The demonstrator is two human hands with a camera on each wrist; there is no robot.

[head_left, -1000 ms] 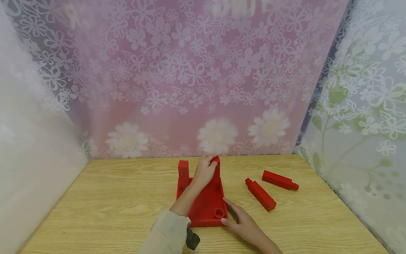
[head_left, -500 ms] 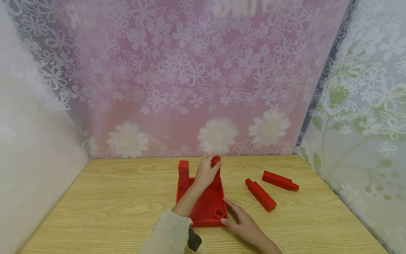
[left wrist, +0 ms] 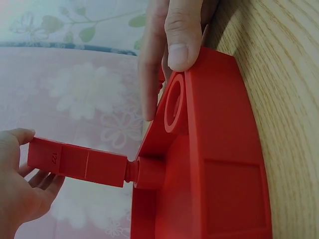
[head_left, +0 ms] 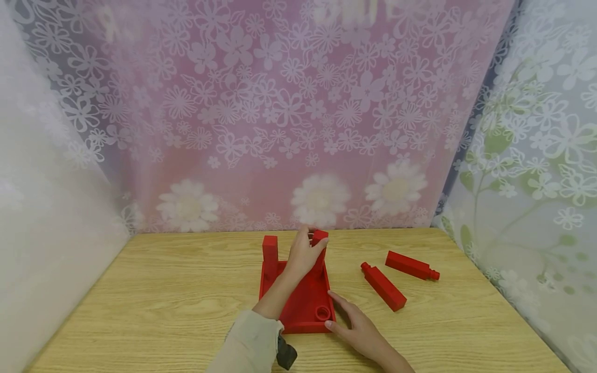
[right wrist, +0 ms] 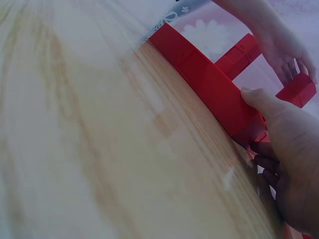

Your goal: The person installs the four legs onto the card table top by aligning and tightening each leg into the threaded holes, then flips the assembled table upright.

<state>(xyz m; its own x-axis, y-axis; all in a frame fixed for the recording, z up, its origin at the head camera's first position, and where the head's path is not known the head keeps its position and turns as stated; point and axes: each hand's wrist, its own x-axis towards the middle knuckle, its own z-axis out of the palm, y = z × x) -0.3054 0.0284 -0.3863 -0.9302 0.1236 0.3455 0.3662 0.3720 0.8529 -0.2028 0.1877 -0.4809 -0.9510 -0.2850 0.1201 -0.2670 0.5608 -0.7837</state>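
In the head view my left hand point(head_left: 304, 255) reaches over the red tray-shaped base point(head_left: 305, 327) and holds the top of a square red leg point(head_left: 320, 235) between thumb and fingers. The left wrist view shows that leg point(left wrist: 79, 162) leaning slightly, its narrow threaded end at a round socket point(left wrist: 149, 173) in the base. My right hand point(head_left: 358, 330) holds the base's near right corner, thumb on the front wall and index finger along the right side. Beside that corner is a bare round socket point(head_left: 323, 313). Another red leg point(head_left: 270, 254) stands upright at the base's far left corner.
Two more red legs lie on the wood-grain table point(head_left: 163, 300) to the right: one slanted leg point(head_left: 383, 287) and one farther leg point(head_left: 411, 264), both with threaded ends. A flowered pink curtain point(head_left: 280, 129) hangs behind the table's far edge.
The leg in my left hand has turned and now leans slightly right, its square top showing. My left thumb has moved right around it. My right hand and the base have stayed put.
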